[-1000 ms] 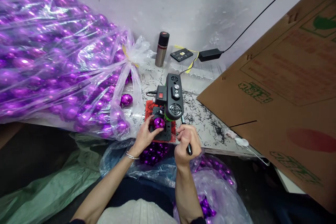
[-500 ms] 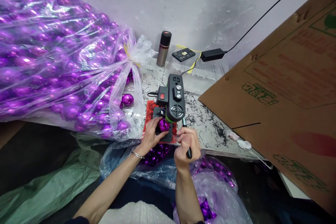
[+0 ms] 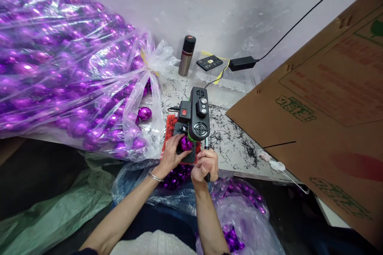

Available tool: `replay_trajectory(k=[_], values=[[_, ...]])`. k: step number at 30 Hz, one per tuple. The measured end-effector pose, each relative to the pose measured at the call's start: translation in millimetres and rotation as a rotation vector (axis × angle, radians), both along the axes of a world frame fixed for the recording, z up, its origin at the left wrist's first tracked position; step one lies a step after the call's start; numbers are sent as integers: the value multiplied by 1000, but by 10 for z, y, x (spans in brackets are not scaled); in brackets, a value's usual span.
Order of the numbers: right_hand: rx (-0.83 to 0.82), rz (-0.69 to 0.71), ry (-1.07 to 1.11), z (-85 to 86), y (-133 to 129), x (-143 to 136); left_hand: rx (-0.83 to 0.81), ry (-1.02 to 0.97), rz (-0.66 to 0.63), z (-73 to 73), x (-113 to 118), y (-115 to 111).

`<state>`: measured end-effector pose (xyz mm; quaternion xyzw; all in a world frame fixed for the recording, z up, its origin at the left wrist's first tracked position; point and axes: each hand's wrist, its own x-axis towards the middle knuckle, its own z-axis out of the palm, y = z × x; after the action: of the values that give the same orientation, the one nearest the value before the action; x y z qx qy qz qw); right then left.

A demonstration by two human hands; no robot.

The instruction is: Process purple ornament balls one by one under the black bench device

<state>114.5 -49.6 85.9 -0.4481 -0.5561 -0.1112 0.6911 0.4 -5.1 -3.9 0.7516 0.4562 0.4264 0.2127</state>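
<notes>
Wide-angle view, cool moderate light, source undetermined.
Streaked glare is returned by the plastic bag [image 3: 60,48] at left; deep shadow is held at lower left and lower right. The black machine [image 3: 199,111] at centre is rendered fairly crisply; printing on the carton [image 3: 329,127] at right is softened, and the outer edges are stretched.

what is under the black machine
Below the machine, a black base plate sits on a red mat, and a purple ball shows near its front end. Its body hides whatever lies directly beneath.
</notes>
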Motion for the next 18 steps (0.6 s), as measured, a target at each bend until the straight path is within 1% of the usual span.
replay_trajectory(k=[4,9,15,18], values=[[-6,-9,4,-36,-11,-7,34,-3,5,-10,7,1],[-17,-35,-16,-81,-3,5,33,-6,6,-17,15,14],[-2,10,19,-161,33,-6,69,-47,-9,-31,30,24],[16,-9,-11,-171,54,-14,54,-55,-12,-25,39,49]])
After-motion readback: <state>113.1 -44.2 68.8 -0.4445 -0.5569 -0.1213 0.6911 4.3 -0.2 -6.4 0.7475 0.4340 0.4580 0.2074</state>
